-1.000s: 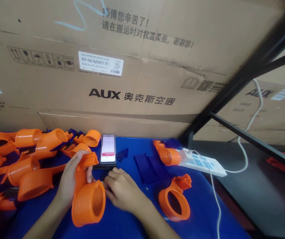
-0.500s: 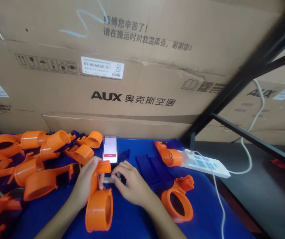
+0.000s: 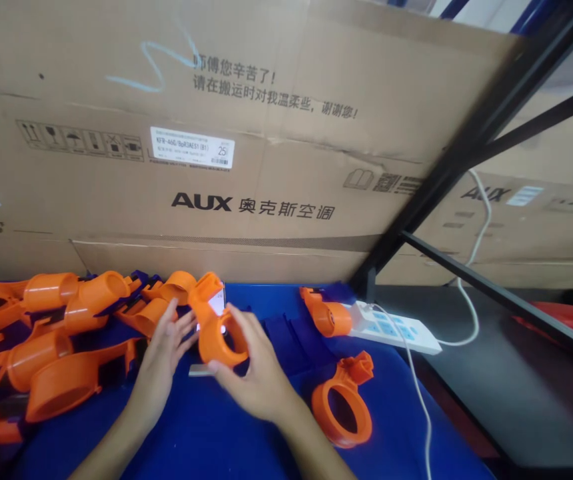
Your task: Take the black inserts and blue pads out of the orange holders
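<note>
My right hand (image 3: 254,370) grips an orange plastic part with a ring (image 3: 211,340), thumb at its lower edge and fingers at the far side. The part stands tilted, its narrow arm pointing up and away. My left hand (image 3: 166,343) is open beside it, fingers stretched towards the part; I cannot tell whether they touch it. Below the part, a flat grey strip (image 3: 199,370) lies on the blue table cover (image 3: 191,427). A phone (image 3: 219,301) with a lit screen is mostly hidden behind the orange part.
Several similar orange parts (image 3: 51,360) with dark blue pieces are heaped at left. Another orange ring part (image 3: 342,407) lies at right, near a white power strip (image 3: 396,328) with its cable. Dark blue pieces (image 3: 291,340) lie mid-table. A large carton (image 3: 246,173) stands behind.
The orange part has passed from my left hand to my right, and its ring has moved up and away. My left hand has opened. The right hand has let go of the grey strip.
</note>
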A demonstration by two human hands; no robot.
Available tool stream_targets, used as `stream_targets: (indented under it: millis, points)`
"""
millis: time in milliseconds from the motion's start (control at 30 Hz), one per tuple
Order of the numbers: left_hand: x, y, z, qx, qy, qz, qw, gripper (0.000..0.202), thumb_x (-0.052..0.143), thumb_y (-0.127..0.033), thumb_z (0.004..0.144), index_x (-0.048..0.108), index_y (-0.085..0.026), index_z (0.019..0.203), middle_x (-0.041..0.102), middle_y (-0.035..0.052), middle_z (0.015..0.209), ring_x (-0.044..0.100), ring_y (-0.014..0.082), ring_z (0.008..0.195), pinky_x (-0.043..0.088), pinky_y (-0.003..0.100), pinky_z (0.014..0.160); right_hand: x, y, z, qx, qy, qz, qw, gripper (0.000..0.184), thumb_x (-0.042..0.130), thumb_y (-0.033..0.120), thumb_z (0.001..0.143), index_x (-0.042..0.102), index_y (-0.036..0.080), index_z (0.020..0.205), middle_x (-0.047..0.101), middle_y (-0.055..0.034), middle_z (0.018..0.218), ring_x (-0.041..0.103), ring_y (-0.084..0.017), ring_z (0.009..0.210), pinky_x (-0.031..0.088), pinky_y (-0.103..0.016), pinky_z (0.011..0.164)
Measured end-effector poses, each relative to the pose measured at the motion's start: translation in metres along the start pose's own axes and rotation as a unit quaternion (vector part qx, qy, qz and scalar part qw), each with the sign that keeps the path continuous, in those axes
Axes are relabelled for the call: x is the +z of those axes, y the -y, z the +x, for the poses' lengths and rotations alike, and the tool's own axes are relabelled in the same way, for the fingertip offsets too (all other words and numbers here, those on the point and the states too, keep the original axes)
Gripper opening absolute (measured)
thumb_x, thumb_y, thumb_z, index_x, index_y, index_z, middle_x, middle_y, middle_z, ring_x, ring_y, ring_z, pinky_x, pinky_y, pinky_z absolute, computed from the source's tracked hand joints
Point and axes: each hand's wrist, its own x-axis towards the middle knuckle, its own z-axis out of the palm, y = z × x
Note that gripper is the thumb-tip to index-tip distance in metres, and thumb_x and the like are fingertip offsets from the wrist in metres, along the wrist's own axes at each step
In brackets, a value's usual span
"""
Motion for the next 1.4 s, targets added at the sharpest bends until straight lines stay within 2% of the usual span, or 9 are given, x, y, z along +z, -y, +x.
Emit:
stream_targets:
  millis: [133, 367, 567, 767, 900, 1000, 1167, 1267, 1400]
  points:
    - [-0.003, 0.003, -0.002, 0.002, 0.050, 0.106, 0.993, 0.064, 0.064, -0.059, 0.093, 0.052, -0.029, 0.148, 0.069, 0.0127, 0.136, 0.064, 0.0318, 0.126, 0.054, 0.043, 0.100, -0.010, -0.013, 0.005, 0.001, -0.084, -0.004, 0.996, 0.073, 0.071, 0.033, 0.093, 0.035, 0.027, 0.156, 0.054, -0.0135, 0.147, 0.054, -0.030, 0.137, 0.045, -0.049, 0.115]
    - [-0.004, 0.007, -0.008, 0.009, 0.105, 0.225, 0.969, 0.038, 0.073, -0.047, 0.090, 0.071, -0.026, 0.121, 0.074, 0.0090, 0.111, 0.067, 0.0288, 0.108, 0.054, 0.037, 0.092, -0.006, -0.029, 0.005, 0.061, -0.200, -0.099, 0.973, 0.066, 0.070, 0.040, 0.093, 0.041, 0.024, 0.151, 0.058, -0.0164, 0.138, 0.055, -0.033, 0.131, 0.044, -0.054, 0.113]
    - [-0.007, 0.009, -0.008, 0.016, 0.103, 0.221, 0.970, 0.033, 0.071, -0.046, 0.091, 0.070, -0.025, 0.116, 0.073, 0.0069, 0.102, 0.067, 0.0235, 0.089, 0.055, 0.033, 0.081, -0.014, -0.050, 0.011, 0.131, -0.313, -0.088, 0.936, 0.070, 0.049, 0.049, 0.103, 0.024, 0.015, 0.159, 0.038, -0.0247, 0.154, 0.036, -0.037, 0.147, 0.033, -0.058, 0.118]
    - [-0.010, 0.011, -0.009, 0.040, 0.133, 0.242, 0.960, 0.029, 0.063, -0.047, 0.097, 0.067, -0.024, 0.114, 0.070, 0.0045, 0.095, 0.063, 0.0204, 0.083, 0.053, 0.031, 0.074, -0.026, -0.071, 0.025, 0.184, -0.308, -0.115, 0.926, 0.047, 0.053, 0.050, 0.097, 0.058, 0.017, 0.130, 0.052, -0.0188, 0.128, 0.053, -0.034, 0.125, 0.044, -0.054, 0.108]
    - [-0.008, 0.007, -0.014, 0.055, 0.139, 0.248, 0.957, 0.027, 0.059, -0.046, 0.099, 0.066, -0.024, 0.112, 0.068, 0.0028, 0.090, 0.061, 0.0188, 0.081, 0.052, 0.030, 0.074, -0.028, -0.076, 0.033, 0.181, -0.305, -0.128, 0.926, 0.035, 0.050, 0.044, 0.099, 0.064, 0.016, 0.114, 0.057, -0.0166, 0.115, 0.062, -0.029, 0.100, 0.053, -0.048, 0.093]
    - [-0.006, 0.004, -0.017, 0.059, 0.135, 0.250, 0.957, 0.026, 0.058, -0.046, 0.100, 0.066, -0.024, 0.111, 0.067, 0.0018, 0.089, 0.060, 0.0179, 0.080, 0.051, 0.030, 0.073, -0.023, -0.074, 0.033, 0.162, -0.277, -0.140, 0.937, 0.032, 0.051, 0.037, 0.098, 0.063, 0.017, 0.121, 0.056, -0.0162, 0.122, 0.063, -0.025, 0.092, 0.056, -0.043, 0.087]
    - [-0.005, 0.002, -0.020, 0.052, 0.132, 0.255, 0.957, 0.025, 0.058, -0.046, 0.100, 0.066, -0.025, 0.111, 0.066, 0.0006, 0.087, 0.059, 0.0171, 0.078, 0.050, 0.029, 0.073, -0.017, -0.069, 0.029, 0.133, -0.189, -0.213, 0.949, 0.042, 0.062, 0.022, 0.088, 0.067, 0.027, 0.129, 0.057, -0.0135, 0.135, 0.049, -0.035, 0.126, 0.042, -0.053, 0.105]
    - [-0.003, 0.001, -0.020, 0.048, 0.136, 0.263, 0.954, 0.027, 0.057, -0.047, 0.100, 0.066, -0.025, 0.111, 0.066, 0.0013, 0.088, 0.059, 0.0178, 0.080, 0.050, 0.029, 0.073, -0.013, -0.066, 0.030, 0.156, -0.115, -0.317, 0.928, 0.050, 0.061, 0.027, 0.094, 0.059, 0.032, 0.143, 0.053, -0.0159, 0.142, 0.048, -0.037, 0.126, 0.042, -0.052, 0.098]
    - [-0.002, -0.001, -0.017, 0.041, 0.136, 0.266, 0.953, 0.029, 0.057, -0.048, 0.100, 0.066, -0.023, 0.112, 0.067, 0.0031, 0.088, 0.060, 0.0192, 0.081, 0.051, 0.030, 0.071, -0.007, -0.059, 0.040, 0.167, -0.035, -0.400, 0.901, 0.046, 0.053, 0.034, 0.102, 0.054, 0.035, 0.148, 0.061, -0.0160, 0.132, 0.052, -0.035, 0.115, 0.040, -0.046, 0.092]
